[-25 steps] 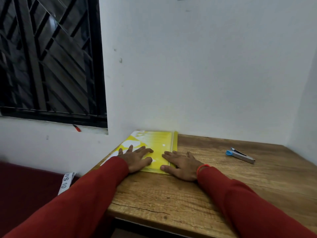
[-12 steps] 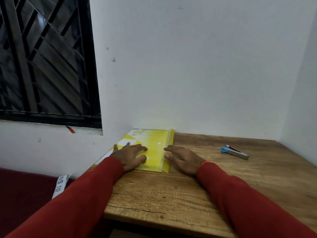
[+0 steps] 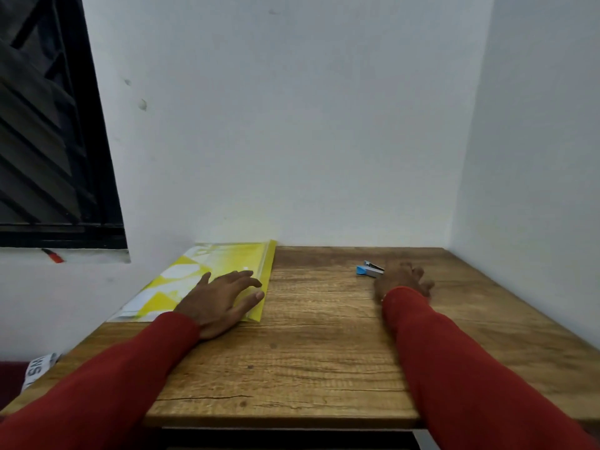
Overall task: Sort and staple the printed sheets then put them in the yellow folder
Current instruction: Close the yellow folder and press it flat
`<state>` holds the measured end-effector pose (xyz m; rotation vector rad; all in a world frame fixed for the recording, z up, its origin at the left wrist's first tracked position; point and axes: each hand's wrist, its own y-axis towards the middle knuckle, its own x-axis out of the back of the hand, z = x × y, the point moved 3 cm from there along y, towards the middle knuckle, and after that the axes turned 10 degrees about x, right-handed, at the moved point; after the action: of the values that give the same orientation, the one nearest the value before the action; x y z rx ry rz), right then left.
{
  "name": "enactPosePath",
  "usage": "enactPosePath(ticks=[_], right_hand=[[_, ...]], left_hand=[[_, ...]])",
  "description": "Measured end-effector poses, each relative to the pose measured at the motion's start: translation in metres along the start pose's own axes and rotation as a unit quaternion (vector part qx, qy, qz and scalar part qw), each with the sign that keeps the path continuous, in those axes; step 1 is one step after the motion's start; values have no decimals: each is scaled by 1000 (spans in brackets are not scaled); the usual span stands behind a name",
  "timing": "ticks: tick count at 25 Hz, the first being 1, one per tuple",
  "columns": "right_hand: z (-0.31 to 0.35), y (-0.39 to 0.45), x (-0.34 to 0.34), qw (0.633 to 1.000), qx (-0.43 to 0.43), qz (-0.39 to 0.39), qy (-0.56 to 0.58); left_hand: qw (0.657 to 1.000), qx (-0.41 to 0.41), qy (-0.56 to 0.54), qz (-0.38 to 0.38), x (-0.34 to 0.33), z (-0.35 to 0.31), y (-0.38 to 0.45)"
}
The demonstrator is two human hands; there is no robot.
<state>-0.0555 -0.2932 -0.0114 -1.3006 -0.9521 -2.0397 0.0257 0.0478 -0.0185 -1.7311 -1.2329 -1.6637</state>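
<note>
Yellow folder (image 3: 224, 264): lay flat at the far left corner of the wooden tabletop (image 3: 311, 352), against the white wall (image 3: 292, 125), white sheet edges showing along its left side. Left hand (image 3: 219, 302): rested palm-down on the folder's near right part, fingers (image 3: 246, 277) spread and nearly straight, gripping nothing. Stapler (image 3: 370, 270): blue and silver, lay on the tabletop well to the right of the folder, its right end hidden. Right hand (image 3: 404, 280): blurred, at the stapler's right end; whether its fingers held the stapler could not be told. Both sleeves red. Dark barred window (image 3: 48, 125): upper left.
</note>
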Motion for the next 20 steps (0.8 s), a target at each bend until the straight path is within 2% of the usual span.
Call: enactPosePath(ticks=[5,8,11,17,20], right_hand=[[25,6,-9,996,77,-22,37],[46,3,-19,984,157,69,50],[56,3,-31,965,222,136,-2],[52,3,-30,964,241,108,29],[53,2,-28,967,237,84,32]], left_hand=[[999,-1,-21,26,-1,-5,-2],[999,-10,-36,23,-4,-2,0],[999,-11,-50,14,-3,-1,0],[999,-12,-45,19,2,-5,-4],[999,-12,-30,-6,8,-11,-9]])
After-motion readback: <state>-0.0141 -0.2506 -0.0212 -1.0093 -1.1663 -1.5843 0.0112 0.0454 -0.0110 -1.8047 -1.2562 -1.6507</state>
